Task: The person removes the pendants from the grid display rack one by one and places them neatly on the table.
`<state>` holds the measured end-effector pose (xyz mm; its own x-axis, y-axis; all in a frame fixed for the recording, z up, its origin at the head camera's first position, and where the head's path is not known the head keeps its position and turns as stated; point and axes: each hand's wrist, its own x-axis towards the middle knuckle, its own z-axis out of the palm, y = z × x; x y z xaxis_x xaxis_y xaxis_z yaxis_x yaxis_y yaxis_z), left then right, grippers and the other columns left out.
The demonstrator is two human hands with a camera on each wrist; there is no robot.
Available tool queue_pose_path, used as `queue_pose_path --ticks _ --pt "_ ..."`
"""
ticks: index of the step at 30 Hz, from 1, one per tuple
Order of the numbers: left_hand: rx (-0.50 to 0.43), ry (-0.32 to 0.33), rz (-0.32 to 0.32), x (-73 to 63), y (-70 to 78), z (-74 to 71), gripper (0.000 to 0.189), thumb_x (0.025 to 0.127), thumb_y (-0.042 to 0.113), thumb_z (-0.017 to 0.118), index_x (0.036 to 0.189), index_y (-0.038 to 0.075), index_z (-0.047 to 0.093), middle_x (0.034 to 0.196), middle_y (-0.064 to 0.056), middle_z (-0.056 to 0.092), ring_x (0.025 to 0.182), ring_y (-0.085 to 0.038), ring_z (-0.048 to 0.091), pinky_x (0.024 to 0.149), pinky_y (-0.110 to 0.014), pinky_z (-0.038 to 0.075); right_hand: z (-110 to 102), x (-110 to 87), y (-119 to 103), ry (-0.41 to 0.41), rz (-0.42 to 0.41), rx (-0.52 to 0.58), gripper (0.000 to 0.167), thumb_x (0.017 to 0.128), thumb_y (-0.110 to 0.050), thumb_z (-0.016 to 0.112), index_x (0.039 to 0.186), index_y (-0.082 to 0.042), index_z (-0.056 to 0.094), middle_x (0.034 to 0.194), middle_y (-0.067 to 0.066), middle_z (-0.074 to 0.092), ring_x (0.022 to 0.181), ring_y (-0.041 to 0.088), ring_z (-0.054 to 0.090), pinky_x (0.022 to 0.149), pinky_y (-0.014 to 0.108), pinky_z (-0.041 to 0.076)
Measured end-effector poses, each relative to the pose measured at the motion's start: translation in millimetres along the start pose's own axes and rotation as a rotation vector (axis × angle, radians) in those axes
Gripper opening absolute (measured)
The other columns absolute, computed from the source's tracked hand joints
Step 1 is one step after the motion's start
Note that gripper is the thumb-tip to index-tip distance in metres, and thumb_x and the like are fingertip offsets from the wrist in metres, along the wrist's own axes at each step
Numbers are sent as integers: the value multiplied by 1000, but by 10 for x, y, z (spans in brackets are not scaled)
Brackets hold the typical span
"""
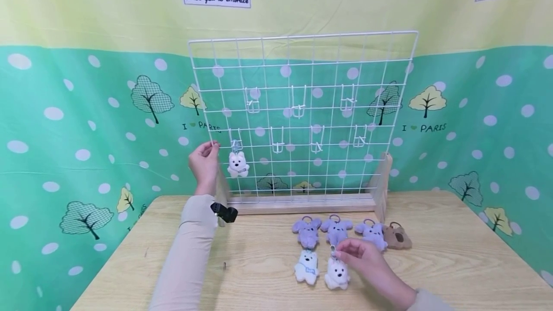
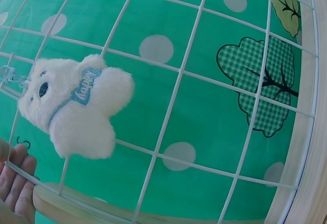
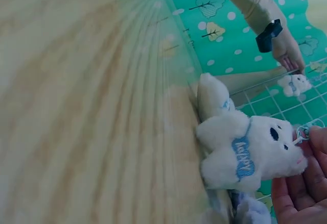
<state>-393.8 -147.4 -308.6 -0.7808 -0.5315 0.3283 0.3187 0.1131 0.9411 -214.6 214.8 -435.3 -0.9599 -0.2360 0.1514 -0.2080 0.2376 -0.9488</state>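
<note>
My left hand [image 1: 204, 164] grips the left edge of a white wire grid rack [image 1: 302, 35], beside a white plush dog keychain [image 1: 238, 165] that hangs from a hook at the lower left. In the left wrist view that hanging dog [image 2: 76, 106] wears a blue lettered strap. Over the table, my right hand [image 1: 367, 260] pinches the metal clasp of another white plush dog keychain [image 1: 337, 273]. The right wrist view shows this dog [image 3: 255, 150] close up, with the fingers at its clasp. A further white dog keychain [image 1: 306, 268] lies just left of it.
Several purple plush keychains [image 1: 307, 233] lie in a row behind the white ones, with a brown plush keychain [image 1: 398, 237] at the right end. Several empty wire hooks [image 1: 298, 109] hang on the grid. Wooden feet [image 1: 382, 184] hold the rack up on the table [image 1: 259, 258].
</note>
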Motion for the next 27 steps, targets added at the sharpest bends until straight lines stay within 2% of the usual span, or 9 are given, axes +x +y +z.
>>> queue_pose_path --ticks 9,13,20,23,27 --pt "14 3 5 -1 -2 -12 21 89 16 65 107 5 69 108 -11 69 96 -14 65 86 -21 53 65 177 120 133 116 22 24 82 -11 69 97 6 62 93 12 69 83 9 63 80 19 52" --pt "17 9 8 10 -13 -9 21 89 16 65 106 5 69 108 -11 70 95 -13 65 85 -21 54 97 220 157 132 129 15 24 82 -10 70 97 6 62 92 11 69 84 12 62 80 20 51" --pt "7 -2 -4 -5 -13 -15 21 90 15 64 108 6 68 108 -10 69 97 -14 65 87 -21 53 154 215 200 161 198 -36 17 79 -7 70 93 2 64 89 6 69 82 16 59 75 22 50" --pt "4 -4 0 -5 -15 -19 21 90 16 64 108 6 68 108 -10 69 97 -14 64 87 -20 53 166 209 227 164 203 -47 16 79 -6 70 92 1 64 88 7 69 80 16 60 73 21 50" --pt "9 1 12 -7 -8 -21 21 89 15 64 107 6 69 108 -10 69 97 -15 65 87 -21 53 166 206 239 145 167 -32 19 78 -5 70 94 3 65 90 11 69 81 16 61 74 20 51"
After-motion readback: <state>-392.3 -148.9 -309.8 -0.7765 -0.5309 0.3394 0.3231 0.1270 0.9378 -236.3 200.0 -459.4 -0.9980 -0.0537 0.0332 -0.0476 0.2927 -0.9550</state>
